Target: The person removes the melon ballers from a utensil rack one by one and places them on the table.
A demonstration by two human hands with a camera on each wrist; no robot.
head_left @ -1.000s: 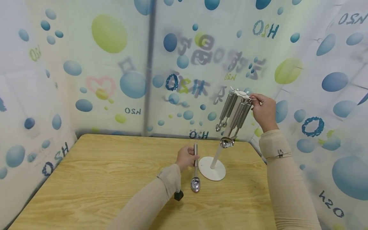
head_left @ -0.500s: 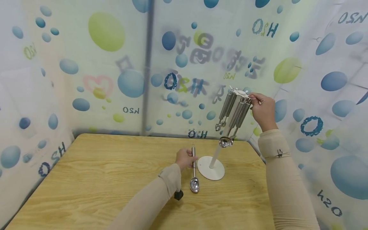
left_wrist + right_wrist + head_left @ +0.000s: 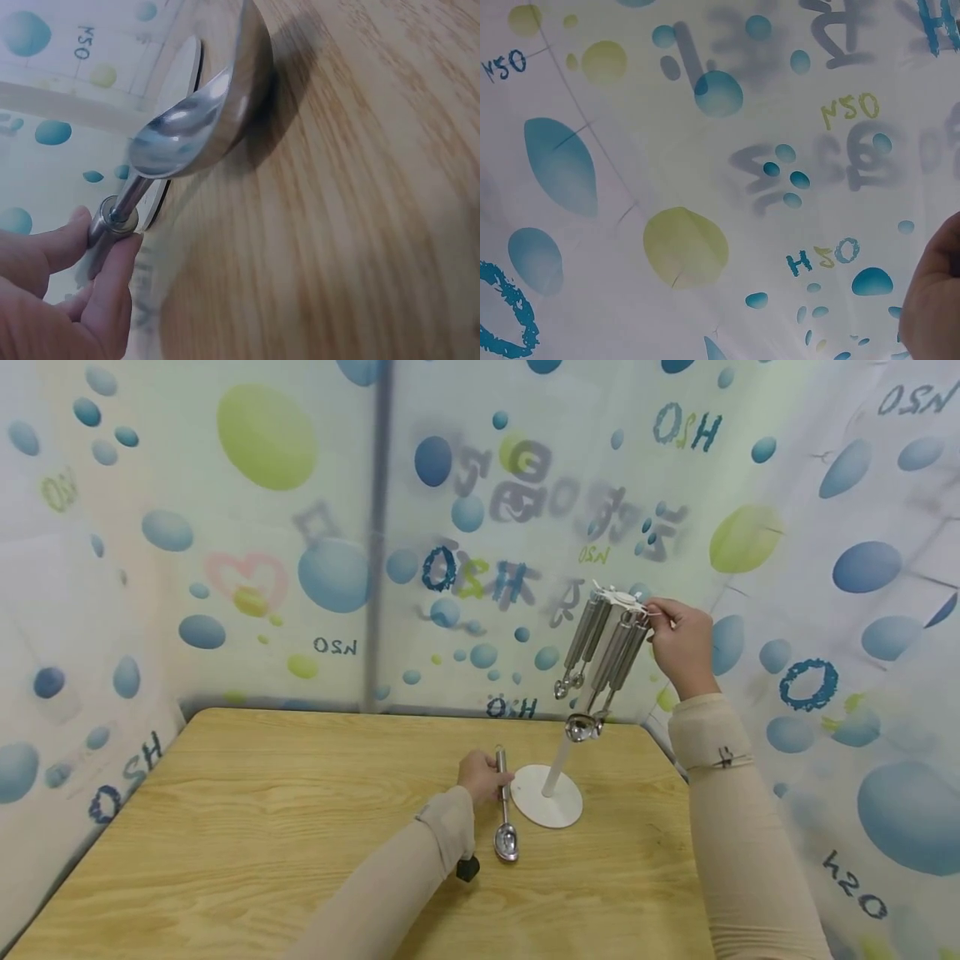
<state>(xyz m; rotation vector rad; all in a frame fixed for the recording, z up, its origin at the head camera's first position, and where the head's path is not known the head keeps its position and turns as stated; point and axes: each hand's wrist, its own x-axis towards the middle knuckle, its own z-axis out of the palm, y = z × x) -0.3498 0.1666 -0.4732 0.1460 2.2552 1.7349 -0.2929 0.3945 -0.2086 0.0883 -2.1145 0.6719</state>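
My left hand [image 3: 480, 777] pinches the handle of a shiny metal ice cream scoop [image 3: 506, 842] between thumb and fingers. In the left wrist view the scoop's oval bowl [image 3: 187, 135] is low over the wood, casting a shadow there. To its right stands a white utensil stand [image 3: 566, 806] with a round base, its pole tilted in the head view. Several metal scoops and spoons [image 3: 611, 660] hang from its top ring by their handles. My right hand [image 3: 681, 643] pinches the ring's right edge; only part of this hand [image 3: 934, 300] shows in the right wrist view.
The wooden table [image 3: 285, 827] spreads out to the left and front. Behind it hangs a patterned curtain [image 3: 337, 510] with blue and green spots, continuing along both sides. A small black object [image 3: 467, 868] sits at the left wrist.
The whole scene has shifted slightly left as the head view turned. My left hand and the scoop have come slightly nearer the stand's base. The right hand keeps its hold on the ring.
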